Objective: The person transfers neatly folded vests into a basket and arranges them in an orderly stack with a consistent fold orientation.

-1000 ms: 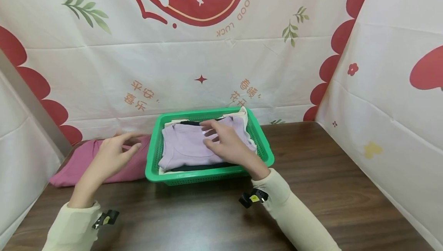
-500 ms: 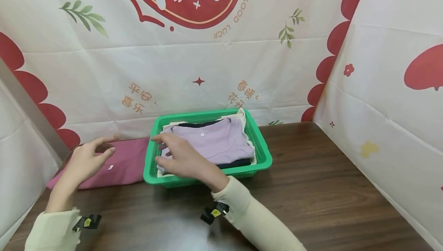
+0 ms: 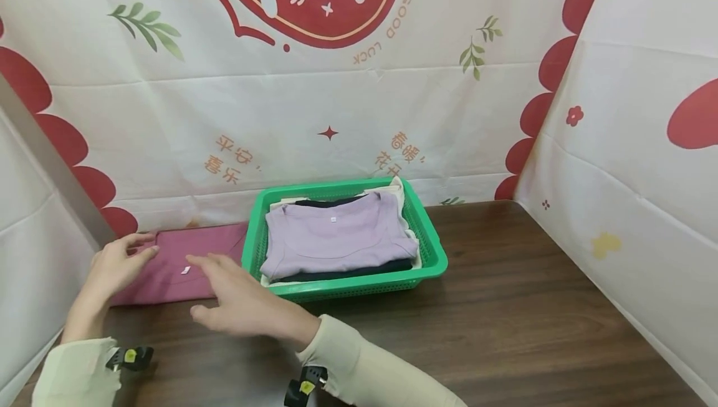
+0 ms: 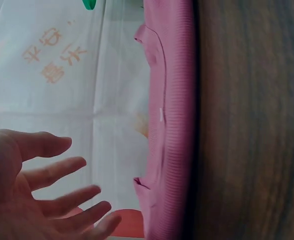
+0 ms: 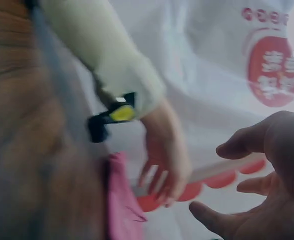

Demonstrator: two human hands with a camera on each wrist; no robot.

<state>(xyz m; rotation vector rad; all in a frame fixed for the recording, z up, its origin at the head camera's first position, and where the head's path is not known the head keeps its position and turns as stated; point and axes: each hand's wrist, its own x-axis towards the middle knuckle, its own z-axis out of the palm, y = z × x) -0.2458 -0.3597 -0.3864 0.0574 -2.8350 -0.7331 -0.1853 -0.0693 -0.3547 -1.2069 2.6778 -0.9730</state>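
On dark wood table (image 3: 533, 332): pink garment (image 3: 185, 260); both hands (image 3: 114, 267) (image 3: 241, 301) spread, empty; printed backdrop (image 3: 359, 101) behind.

I count one green basket (image 3: 432, 251) on my worktop (image 3: 505, 307), with three folded garments stacked in it: one lilac top (image 3: 336, 235), one dark piece (image 3: 348, 268), one cream piece (image 3: 399, 192). One pink top (image 3: 174, 263) lies outside. I have two hands: left (image 3: 114, 265) and right (image 3: 244, 301).
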